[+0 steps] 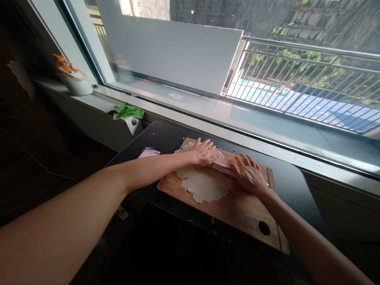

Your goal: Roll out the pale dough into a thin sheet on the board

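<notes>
Red-and-white rod [223, 169]: lying under both hands, with printed lettering showing in the gap between left and right fingers; set crosswise over the dough sheet.
Left hand [204, 154]: palm down over the left stretch of the rod, fingers long and spread wide, not curled around anything; firmness of the press impossible to tell.
Right hand [247, 174]: palm down over the right stretch, fingers spread and pointing toward the window, likewise laid flat rather than wrapped.
Dough sheet [208, 186]: pale, thin and ragged-edged, beneath the rod and on both sides of it; partly just beyond the fingers, partly nearer the body, with some left of the left fingers.
Pressure: best shared evenly between both palms, fingers kept flat and lifted clear of the dough to avoid dents.
Ragged rim: likely prone to tearing; worth easing off there and working outward from the middle.
Wooden board [243, 213]: under dough and fingers, bare on the body side of the right fingers, with a dark hole [264, 228] near that corner; worth keeping from sliding.
Black table [291, 186]: around the board, on either side of the fingers.
Phone [150, 153]: left of the left fingers, apart from the board.
Green cloth [128, 111]: farther left, beyond the table.
Window [190, 89]: past the fingertips, bright.
</notes>
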The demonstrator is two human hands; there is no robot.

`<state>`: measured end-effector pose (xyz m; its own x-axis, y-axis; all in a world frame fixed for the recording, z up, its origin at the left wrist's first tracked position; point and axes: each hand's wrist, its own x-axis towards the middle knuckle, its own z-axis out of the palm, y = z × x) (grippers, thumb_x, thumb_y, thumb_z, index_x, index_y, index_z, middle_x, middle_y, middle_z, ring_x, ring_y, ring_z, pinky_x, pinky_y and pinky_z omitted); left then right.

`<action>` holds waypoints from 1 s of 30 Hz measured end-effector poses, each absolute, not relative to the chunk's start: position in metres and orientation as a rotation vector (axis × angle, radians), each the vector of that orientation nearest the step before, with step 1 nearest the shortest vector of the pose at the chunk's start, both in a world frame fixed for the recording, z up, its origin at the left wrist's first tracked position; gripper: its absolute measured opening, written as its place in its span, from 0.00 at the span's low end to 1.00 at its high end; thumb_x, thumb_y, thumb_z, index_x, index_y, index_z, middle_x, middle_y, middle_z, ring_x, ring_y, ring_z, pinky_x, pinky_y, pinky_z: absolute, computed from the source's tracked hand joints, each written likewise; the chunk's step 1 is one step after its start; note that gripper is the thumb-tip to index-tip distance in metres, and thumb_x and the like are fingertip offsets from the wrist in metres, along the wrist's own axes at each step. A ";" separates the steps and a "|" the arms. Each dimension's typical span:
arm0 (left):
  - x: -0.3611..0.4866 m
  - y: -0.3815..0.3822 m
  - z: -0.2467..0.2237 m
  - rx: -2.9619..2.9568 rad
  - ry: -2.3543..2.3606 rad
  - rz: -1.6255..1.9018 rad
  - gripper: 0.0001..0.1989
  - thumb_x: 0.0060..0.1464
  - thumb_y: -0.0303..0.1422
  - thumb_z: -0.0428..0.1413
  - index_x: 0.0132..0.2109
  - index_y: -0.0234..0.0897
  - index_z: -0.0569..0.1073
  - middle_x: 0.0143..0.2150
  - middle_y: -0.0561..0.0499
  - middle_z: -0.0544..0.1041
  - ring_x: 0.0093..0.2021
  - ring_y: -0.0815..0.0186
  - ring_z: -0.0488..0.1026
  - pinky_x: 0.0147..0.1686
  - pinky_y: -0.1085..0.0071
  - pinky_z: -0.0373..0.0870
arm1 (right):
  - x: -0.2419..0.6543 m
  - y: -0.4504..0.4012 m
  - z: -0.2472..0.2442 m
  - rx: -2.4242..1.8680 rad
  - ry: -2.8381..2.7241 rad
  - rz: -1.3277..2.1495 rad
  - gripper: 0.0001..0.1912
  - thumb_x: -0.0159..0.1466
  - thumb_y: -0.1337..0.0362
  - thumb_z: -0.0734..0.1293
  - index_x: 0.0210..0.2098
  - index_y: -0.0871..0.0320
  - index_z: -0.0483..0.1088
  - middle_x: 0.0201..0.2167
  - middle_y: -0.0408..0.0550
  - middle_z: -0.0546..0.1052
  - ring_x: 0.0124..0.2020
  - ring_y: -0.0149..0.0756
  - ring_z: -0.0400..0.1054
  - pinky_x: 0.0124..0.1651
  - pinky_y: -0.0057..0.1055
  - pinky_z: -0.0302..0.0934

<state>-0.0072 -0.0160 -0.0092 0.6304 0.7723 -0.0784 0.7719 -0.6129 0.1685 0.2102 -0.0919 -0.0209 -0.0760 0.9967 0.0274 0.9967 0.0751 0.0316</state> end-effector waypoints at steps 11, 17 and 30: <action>-0.066 -0.090 -0.016 2.758 0.798 -0.048 0.35 0.67 0.49 0.42 0.74 0.35 0.52 0.75 0.44 0.51 0.76 0.57 0.43 0.72 0.56 0.39 | 0.206 -0.189 -0.044 1.921 2.657 0.121 0.35 0.71 0.45 0.52 0.71 0.55 0.53 0.68 0.56 0.64 0.71 0.49 0.52 0.69 0.52 0.50; -0.018 -0.037 0.003 2.671 1.128 -0.020 0.28 0.68 0.43 0.40 0.68 0.34 0.63 0.71 0.41 0.62 0.72 0.53 0.54 0.69 0.51 0.45 | 0.199 -0.116 -0.026 2.155 2.348 0.060 0.33 0.71 0.49 0.50 0.66 0.61 0.62 0.68 0.59 0.63 0.72 0.53 0.48 0.68 0.55 0.49; -0.068 -0.101 -0.002 2.763 0.841 0.050 0.24 0.69 0.42 0.42 0.64 0.39 0.68 0.70 0.44 0.65 0.72 0.56 0.56 0.68 0.56 0.50 | 0.218 -0.185 -0.015 1.913 2.721 -0.094 0.30 0.73 0.49 0.47 0.63 0.53 0.68 0.65 0.52 0.69 0.70 0.47 0.55 0.68 0.49 0.54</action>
<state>-0.0683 -0.1010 -0.0017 0.8326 0.5524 -0.0400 0.5437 -0.8014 0.2493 0.2176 -0.1845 -0.0148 -0.3277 0.9373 0.1190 0.9268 0.3433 -0.1519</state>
